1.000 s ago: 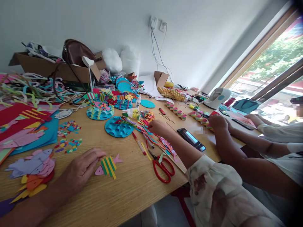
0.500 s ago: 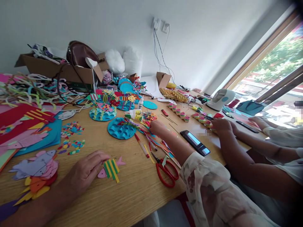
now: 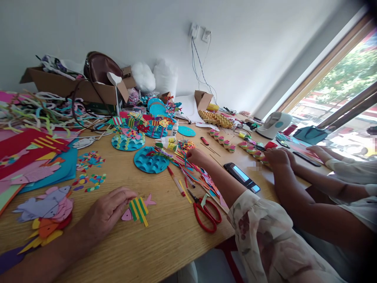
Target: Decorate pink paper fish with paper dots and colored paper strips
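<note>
My left hand (image 3: 113, 210) rests on the table at the lower left, fingers curled together and pressing on the edge of a pink paper fish (image 3: 127, 215). Green and yellow strips (image 3: 139, 210) lie across the fish's body; its pink tail points right. My right hand (image 3: 194, 155) is farther forward over a pile of coloured paper strips (image 3: 203, 179), its fingers pinched around a strip whose end shows by the fingertips. Red-handled scissors (image 3: 207, 216) lie between my arms, beside a red pen (image 3: 176, 181). Left of my right hand is a blue scalloped disc (image 3: 151, 160).
Paper fish cutouts (image 3: 50, 206), coloured dots (image 3: 90, 182) and paper sheets (image 3: 66, 169) lie at the left. Glue bottles (image 3: 167, 142) and decorated discs (image 3: 128, 140) stand behind. A phone (image 3: 242, 177) lies right of my forearm, near another person's hands (image 3: 278, 157).
My right hand has shifted slightly within the strip pile, and its forearm and sleeve have moved a little to the right. My left hand and the striped fish look nearly unchanged.
</note>
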A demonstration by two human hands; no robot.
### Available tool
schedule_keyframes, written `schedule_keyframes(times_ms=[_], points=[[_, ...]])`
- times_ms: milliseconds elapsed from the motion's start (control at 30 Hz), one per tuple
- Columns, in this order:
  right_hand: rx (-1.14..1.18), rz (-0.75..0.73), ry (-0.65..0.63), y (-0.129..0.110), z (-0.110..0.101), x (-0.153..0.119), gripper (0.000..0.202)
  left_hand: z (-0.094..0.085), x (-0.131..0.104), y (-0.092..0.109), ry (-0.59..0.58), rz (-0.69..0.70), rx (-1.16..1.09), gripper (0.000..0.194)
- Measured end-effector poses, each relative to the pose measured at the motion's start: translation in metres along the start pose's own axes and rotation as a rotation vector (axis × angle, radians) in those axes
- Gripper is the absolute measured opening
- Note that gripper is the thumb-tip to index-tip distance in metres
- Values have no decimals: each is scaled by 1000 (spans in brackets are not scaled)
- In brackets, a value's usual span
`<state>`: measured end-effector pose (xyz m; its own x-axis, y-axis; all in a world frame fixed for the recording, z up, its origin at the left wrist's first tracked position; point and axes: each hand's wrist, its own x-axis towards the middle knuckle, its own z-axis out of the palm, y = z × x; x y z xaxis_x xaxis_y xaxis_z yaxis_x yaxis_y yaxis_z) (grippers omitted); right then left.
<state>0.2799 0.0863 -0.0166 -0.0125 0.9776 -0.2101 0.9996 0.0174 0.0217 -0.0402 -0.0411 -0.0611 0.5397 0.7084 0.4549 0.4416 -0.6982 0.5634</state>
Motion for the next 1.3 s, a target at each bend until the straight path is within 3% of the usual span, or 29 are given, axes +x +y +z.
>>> schedule_keyframes(times_ms=[300, 467, 733, 833, 967, 1067, 1167, 1300], points=[[32, 92, 165, 8, -1, -7, 24, 1, 0, 1, -27, -69, -6, 22], [25, 185, 275, 9, -11, -16, 23, -2, 1, 3, -27, -81, 13, 23], [112, 212, 384, 11, -28, -30, 29, -4, 2, 7, -16, -70, 47, 23], [174, 122, 407, -5, -31, -46, 26, -4, 4, 7, 6, -75, 67, 23], [271, -74, 399, -43, -26, -89, 19, -12, 10, 14, 50, -111, 70, 23], [378, -265, 407, -70, -14, -123, 13, -21, 17, 31, 46, -263, -27, 22], [434, -401, 502, -90, 1, -146, 14, -24, 24, 50, -90, -483, -328, 32], [435, -472, 606, -108, 18, -159, 14, -14, 28, 63, -264, -648, -730, 42]])
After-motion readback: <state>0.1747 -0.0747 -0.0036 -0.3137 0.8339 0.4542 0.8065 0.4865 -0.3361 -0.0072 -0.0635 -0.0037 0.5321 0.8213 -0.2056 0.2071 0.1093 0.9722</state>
